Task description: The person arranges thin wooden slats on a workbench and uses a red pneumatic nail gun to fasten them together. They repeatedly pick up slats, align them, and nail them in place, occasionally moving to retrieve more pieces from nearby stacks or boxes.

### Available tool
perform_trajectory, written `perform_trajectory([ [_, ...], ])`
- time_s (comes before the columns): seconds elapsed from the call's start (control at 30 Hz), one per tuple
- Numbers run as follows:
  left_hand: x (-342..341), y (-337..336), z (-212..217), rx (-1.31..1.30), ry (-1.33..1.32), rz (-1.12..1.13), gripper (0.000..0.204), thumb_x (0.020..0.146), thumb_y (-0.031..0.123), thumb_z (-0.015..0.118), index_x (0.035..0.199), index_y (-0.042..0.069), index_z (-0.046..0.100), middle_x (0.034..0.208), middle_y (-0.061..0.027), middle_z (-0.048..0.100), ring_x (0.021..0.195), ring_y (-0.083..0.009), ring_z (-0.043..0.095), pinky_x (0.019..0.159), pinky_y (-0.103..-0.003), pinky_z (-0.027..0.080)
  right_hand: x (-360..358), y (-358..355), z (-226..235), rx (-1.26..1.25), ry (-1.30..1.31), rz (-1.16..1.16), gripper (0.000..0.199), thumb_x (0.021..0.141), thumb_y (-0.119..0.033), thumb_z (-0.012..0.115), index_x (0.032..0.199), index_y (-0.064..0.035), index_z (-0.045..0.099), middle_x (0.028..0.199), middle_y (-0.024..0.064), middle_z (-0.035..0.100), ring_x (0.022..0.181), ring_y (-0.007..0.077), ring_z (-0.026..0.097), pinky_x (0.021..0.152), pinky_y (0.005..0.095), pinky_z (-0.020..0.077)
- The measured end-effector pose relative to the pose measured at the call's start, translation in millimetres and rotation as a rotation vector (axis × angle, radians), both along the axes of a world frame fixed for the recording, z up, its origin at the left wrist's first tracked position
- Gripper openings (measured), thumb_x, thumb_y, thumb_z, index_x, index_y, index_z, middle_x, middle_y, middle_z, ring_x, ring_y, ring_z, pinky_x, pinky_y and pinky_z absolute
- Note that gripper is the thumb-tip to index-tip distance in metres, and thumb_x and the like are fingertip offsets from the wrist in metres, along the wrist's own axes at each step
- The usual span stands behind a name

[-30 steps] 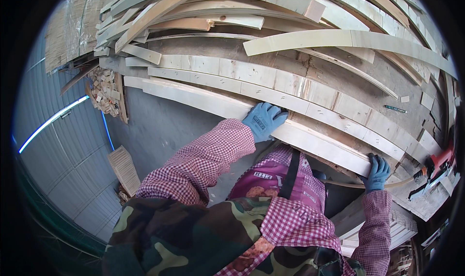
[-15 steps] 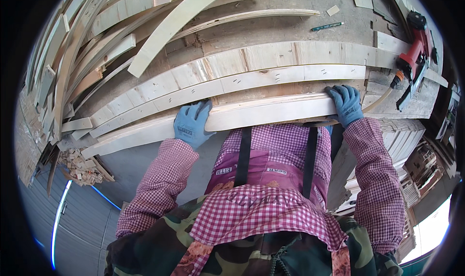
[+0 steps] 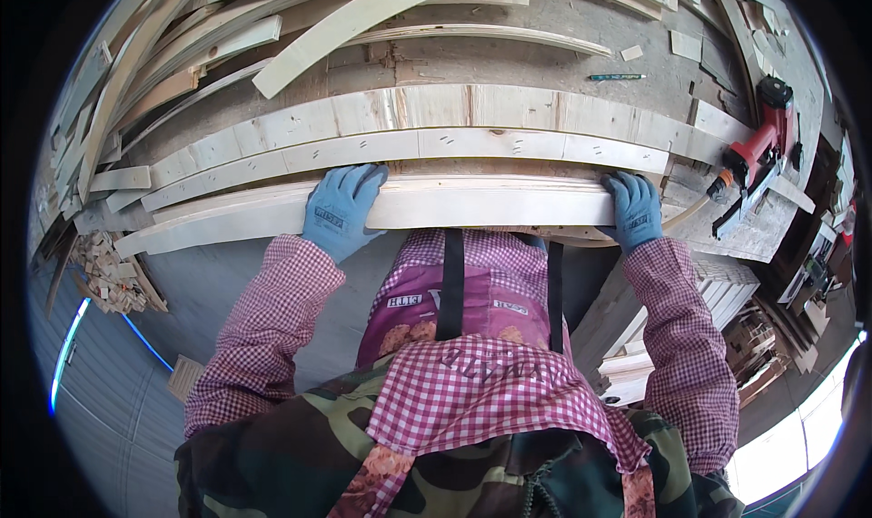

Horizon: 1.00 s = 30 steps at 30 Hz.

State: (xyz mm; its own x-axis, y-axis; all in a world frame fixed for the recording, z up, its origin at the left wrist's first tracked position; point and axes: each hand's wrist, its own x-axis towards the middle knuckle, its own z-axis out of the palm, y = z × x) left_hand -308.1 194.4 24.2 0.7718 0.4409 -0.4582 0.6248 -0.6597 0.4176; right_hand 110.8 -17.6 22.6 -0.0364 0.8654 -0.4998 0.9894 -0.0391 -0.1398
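Note:
My left hand, in a blue work glove, is wrapped over a long pale wooden strip along the bench's near edge. At the strip's right end, my gloved right hand grips it with curled fingers. A layered top edge shows on this strip, and its plain face is turned towards me. Just beyond lies a curved wooden strip with pairs of short marks like staples. A wider curved panel of joined wood pieces rests against its far side.
A red power tool with a hose lies on the right of the workbench. A green pen is behind the panel. Curved offcuts crowd the back left. Wood scraps are piled below left; stacked boards stand below right.
The view has turned slightly, so the bench and its contents appear shifted left. Both hands keep their grip on the near wooden strip.

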Motion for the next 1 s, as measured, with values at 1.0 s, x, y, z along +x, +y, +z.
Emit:
perform_trajectory([
  [1.0, 20, -65, 35, -0.068, 0.469, -0.099, 0.059, 0.072, 0.029, 0.071, 0.121, 0.008, 0.046, 0.11, -0.0133, 0.05, 0.104, -0.0284, 0.051, 0.091, -0.041, 0.041, -35, -26, 47, 0.118, 0.194, -0.091, 0.092, 0.063, -0.046, 0.078, 0.14, -0.0174, 0.036, 0.128, 0.0122, 0.047, 0.124, 0.032, 0.038, 0.108, 0.0498, 0.0233],
])
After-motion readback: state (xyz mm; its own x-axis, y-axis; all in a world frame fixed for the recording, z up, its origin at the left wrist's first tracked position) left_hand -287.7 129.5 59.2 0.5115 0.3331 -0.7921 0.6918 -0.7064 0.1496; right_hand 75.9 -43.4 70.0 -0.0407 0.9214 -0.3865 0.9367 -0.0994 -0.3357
